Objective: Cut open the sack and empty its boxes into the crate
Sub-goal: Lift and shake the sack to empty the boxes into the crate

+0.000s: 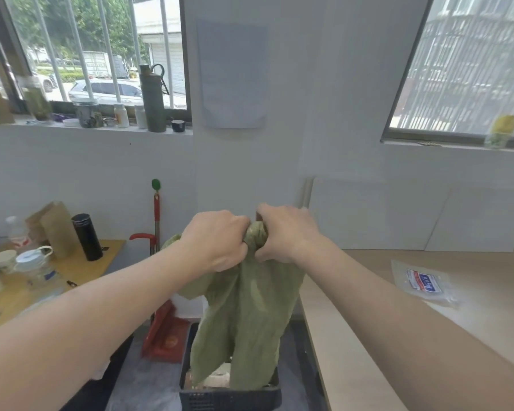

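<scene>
Head view: sack (244,315) of green cloth hung upside down, bunched at top, lower end trailing inside dark crate (230,398) on floor. Left hand (217,241) closed tight on gathered cloth; right hand (285,232) closed on same bunch, touching left hand. Pale boxes (220,376) partly visible in crate beneath cloth; count not clear, and contents left inside sack not visible. Sack looks slack and nearly flat, so emptying judged close to done. Risks from here: lifting higher or swinging sideways brings open end above crate rim, dropping any late box onto floor beside red dustpan (166,336), just left of crate. Shaking hard with cloth draped over boxes may drag one up and out, or tip it over rim. Grip on one bunch only leaves lower folds loose; a box caught in a fold may stay hidden, then fall when sack is carried away. Wooden table (428,292) edge close on right; elbow contact may jolt hold. Keep open end low and centred over crate; check folds before moving off.
</scene>
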`<state>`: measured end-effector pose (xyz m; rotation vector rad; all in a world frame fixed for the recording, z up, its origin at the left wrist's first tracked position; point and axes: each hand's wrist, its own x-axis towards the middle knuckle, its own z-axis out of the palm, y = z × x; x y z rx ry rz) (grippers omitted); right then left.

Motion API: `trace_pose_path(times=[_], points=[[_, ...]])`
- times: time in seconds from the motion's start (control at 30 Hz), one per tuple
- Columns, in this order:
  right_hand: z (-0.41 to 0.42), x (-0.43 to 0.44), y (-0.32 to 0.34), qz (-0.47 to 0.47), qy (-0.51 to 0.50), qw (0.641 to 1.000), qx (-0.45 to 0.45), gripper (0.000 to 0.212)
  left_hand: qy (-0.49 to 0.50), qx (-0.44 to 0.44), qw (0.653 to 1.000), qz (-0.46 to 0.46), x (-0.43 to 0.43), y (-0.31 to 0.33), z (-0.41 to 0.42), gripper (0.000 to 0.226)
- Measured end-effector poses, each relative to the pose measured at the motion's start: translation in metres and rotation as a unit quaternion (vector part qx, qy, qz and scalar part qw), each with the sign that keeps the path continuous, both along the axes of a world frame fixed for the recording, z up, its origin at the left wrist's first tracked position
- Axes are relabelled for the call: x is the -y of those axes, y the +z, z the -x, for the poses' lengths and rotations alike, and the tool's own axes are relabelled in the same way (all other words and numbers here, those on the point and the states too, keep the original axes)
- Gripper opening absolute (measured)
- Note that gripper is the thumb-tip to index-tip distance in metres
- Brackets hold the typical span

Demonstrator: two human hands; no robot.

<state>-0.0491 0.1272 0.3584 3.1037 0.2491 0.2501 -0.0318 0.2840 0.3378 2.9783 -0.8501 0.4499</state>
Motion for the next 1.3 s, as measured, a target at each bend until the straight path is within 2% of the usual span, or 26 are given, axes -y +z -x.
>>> trace_pose_path(times=[0.13,0.2,0.27,0.33,0.43,0.5,0.6,0.67,0.73,0.87,1.0,1.13,1.2,1.3], points=[[0.007,0.003,-0.003,0.120,0.013,0.981,0.151,0.065,0.039,-0.116,0.985,0.124,-0.003,0.015,-0.013,0.015],[0.008,0.004,-0.007,0.129,0.028,0.974,0.185,0.071,0.037,-0.181,0.967,0.177,-0.002,0.025,-0.021,0.016],[0.003,0.005,-0.011,0.131,0.024,0.969,0.207,0.067,0.018,-0.251,0.944,0.215,-0.001,0.036,-0.022,0.009],[0.000,0.006,-0.008,0.133,0.006,0.967,0.219,0.057,-0.007,-0.298,0.929,0.220,-0.003,0.045,-0.017,0.008],[-0.002,0.005,-0.004,0.122,0.008,0.973,0.194,0.039,-0.042,-0.329,0.932,0.149,-0.007,0.054,-0.009,0.018],[-0.001,0.005,-0.003,0.086,0.007,0.981,0.171,0.021,-0.066,-0.303,0.946,0.088,-0.008,0.052,-0.007,0.027],[0.001,0.001,0.002,0.029,-0.025,0.992,0.118,0.014,-0.073,-0.201,0.976,0.034,-0.009,0.044,0.000,0.031],[0.001,-0.003,0.004,-0.002,-0.046,0.996,0.075,0.012,-0.045,-0.103,0.993,-0.042,-0.009,0.041,0.007,0.046],[-0.001,-0.005,0.004,-0.042,-0.072,0.996,0.029,0.009,-0.021,0.007,0.993,-0.117,-0.007,0.035,0.013,0.054],[-0.008,-0.006,0.006,-0.157,-0.084,0.982,-0.057,0.010,0.028,0.107,0.989,-0.100,-0.002,0.019,0.023,0.055],[-0.008,-0.008,0.011,-0.191,-0.041,0.973,-0.123,0.020,0.042,0.110,0.990,-0.076,-0.006,0.014,0.020,0.034],[-0.004,-0.006,0.007,-0.189,-0.010,0.976,-0.108,0.025,0.032,0.065,0.994,-0.088,-0.007,0.020,0.015,0.021],[0.000,-0.003,0.006,-0.154,0.022,0.985,-0.072,0.027,0.023,0.039,0.996,-0.075,-0.007,0.022,0.014,0.016],[0.004,0.000,0.003,-0.004,0.068,0.995,0.066,0.055,0.042,-0.032,0.999,-0.012,-0.009,0.026,0.006,0.010]])
